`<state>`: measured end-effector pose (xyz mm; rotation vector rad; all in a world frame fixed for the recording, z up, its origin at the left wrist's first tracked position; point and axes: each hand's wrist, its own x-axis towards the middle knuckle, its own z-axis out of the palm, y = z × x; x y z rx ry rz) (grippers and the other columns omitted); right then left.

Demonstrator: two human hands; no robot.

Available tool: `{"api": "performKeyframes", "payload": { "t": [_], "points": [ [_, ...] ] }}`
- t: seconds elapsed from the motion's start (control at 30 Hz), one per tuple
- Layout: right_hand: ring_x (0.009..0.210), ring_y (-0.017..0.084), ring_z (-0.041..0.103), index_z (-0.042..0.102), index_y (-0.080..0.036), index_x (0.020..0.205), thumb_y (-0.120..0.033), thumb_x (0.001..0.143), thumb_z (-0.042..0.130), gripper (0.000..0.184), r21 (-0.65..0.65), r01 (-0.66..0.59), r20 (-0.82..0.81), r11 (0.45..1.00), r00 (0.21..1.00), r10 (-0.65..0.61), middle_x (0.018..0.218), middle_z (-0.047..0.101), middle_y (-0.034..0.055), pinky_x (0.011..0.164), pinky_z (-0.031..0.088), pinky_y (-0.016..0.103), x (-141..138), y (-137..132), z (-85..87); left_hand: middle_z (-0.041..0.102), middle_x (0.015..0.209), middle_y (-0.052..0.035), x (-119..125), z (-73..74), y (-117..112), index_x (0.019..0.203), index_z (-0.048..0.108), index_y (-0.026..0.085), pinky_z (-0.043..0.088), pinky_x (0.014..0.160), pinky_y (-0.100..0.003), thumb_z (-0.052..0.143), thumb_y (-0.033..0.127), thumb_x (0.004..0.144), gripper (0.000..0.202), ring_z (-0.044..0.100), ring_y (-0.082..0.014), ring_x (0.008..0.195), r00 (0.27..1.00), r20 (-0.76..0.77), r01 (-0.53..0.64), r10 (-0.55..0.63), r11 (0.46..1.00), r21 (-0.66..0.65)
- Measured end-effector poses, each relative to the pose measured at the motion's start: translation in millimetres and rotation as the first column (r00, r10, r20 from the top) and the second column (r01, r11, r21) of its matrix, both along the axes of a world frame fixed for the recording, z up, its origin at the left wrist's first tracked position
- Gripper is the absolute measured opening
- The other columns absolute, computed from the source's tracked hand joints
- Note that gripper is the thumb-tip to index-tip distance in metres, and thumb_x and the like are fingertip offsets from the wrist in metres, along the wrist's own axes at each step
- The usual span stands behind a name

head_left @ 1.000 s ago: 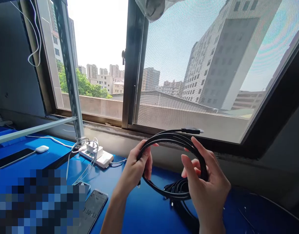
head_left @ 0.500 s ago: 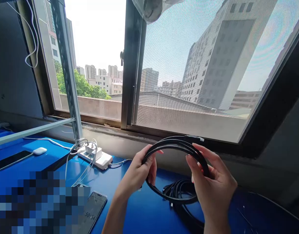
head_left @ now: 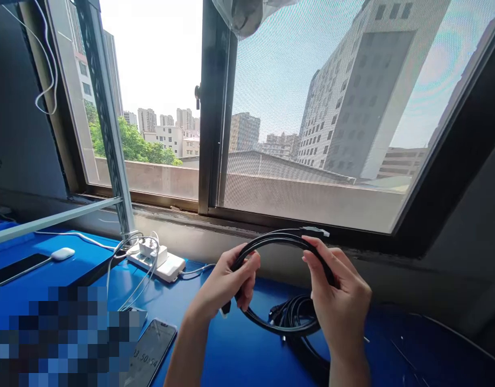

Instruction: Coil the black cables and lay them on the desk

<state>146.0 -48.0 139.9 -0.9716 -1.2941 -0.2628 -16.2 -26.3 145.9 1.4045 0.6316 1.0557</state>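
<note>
A coiled black cable (head_left: 271, 329) is held up as a ring above the blue table. My left hand (head_left: 231, 277) is closed round its left side, thumb and fingers wrapped over the loops. On the other side, my right hand (head_left: 338, 279) pinches the upper right of the coil between thumb and fingers. One cable end with a pale plug (head_left: 316, 231) sticks out at the top of the ring. A dark connector end (head_left: 225, 308) hangs below my left hand. Behind and under the ring, more black cables (head_left: 291, 312) lie coiled on the table.
A white power strip (head_left: 170, 266) with chargers and thin cords stands by the wall. A phone (head_left: 153, 352) showing digits lies at front left, and another dark device (head_left: 17, 266) lies farther left. A metal shelf post (head_left: 106, 118) rises before the window.
My right hand has moved slightly left with its side of the coil. The left fingers have closed further round the loops, and the dark connector end now shows below them.
</note>
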Motion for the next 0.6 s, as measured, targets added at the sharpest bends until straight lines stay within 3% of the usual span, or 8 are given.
{"api": "performKeyframes", "payload": {
  "t": [0.13,0.23,0.33,0.4,0.5,0.6],
  "points": [
    [0.041,0.006,0.044,0.075,-0.023,0.097,-0.034,0.088,0.060,0.021,0.026,-0.031,0.004,0.999,1.000,0.030,0.064,0.057,-0.0017,0.039,0.035,0.019,0,-2,1.8,0.028,0.037,0.0104,3,2.1,-1,0.058,0.029,0.021,0.017,0.029,-0.016,0.048,0.083,0.067,0.065,0.031,-0.0042,0.026,0.995,0.077,0.068,-0.065,0.997,-0.031],
    [0.050,0.007,0.051,0.074,-0.024,0.093,-0.033,0.083,0.067,0.015,0.060,-0.016,-0.043,0.998,0.999,0.018,0.078,0.061,0.0011,0.039,0.040,0.017,-3,-3,-0.1,0.022,0.040,0.0116,2,5.0,-2,0.055,0.027,0.021,0.013,0.030,-0.015,0.053,0.080,0.067,0.066,0.026,-0.0017,0.026,0.997,0.071,0.018,-0.017,1.000,-0.018],
    [0.056,0.007,0.051,0.070,-0.025,0.105,-0.040,0.072,0.078,0.037,0.071,0.064,-0.116,0.995,0.992,-0.056,0.104,0.058,0.0060,0.042,0.048,0.018,-6,-2,-3.0,0.022,0.042,0.0110,0,6.4,-2,0.053,0.028,0.020,0.012,0.030,-0.015,0.052,0.081,0.067,0.066,0.024,-0.0013,0.027,0.999,0.032,-0.015,0.015,1.000,0.003],
    [0.055,0.006,0.050,0.065,-0.026,0.117,-0.043,0.075,0.075,0.047,0.038,0.079,-0.105,0.996,0.992,-0.075,0.114,0.055,0.0090,0.042,0.049,0.019,-6,0,-3.9,0.021,0.042,0.0109,-3,6.7,-3,0.053,0.029,0.021,0.012,0.029,-0.015,0.053,0.081,0.065,0.066,0.022,-0.0015,0.029,0.999,0.003,-0.042,0.042,0.999,0.022],
    [0.055,0.007,0.053,0.068,-0.024,0.114,-0.044,0.085,0.063,0.036,0.014,0.076,-0.017,0.997,0.997,-0.076,0.115,0.060,0.0109,0.041,0.048,0.018,-7,3,-4.0,0.020,0.043,0.0108,-7,7.6,-5,0.054,0.030,0.021,0.013,0.029,-0.015,0.057,0.080,0.064,0.065,0.018,-0.0012,0.031,0.997,-0.015,-0.076,0.077,0.996,0.044],
    [0.052,0.008,0.056,0.071,-0.020,0.108,-0.048,0.086,0.059,0.037,-0.032,0.042,-0.042,0.999,0.998,-0.043,0.107,0.066,0.0122,0.041,0.048,0.019,-9,6,-4.5,0.022,0.044,0.0106,-11,8.6,-6,0.054,0.032,0.020,0.013,0.030,-0.015,0.063,0.076,0.062,0.064,0.015,-0.0005,0.035,0.996,-0.015,-0.090,0.091,0.994,0.063]
  ]
}}
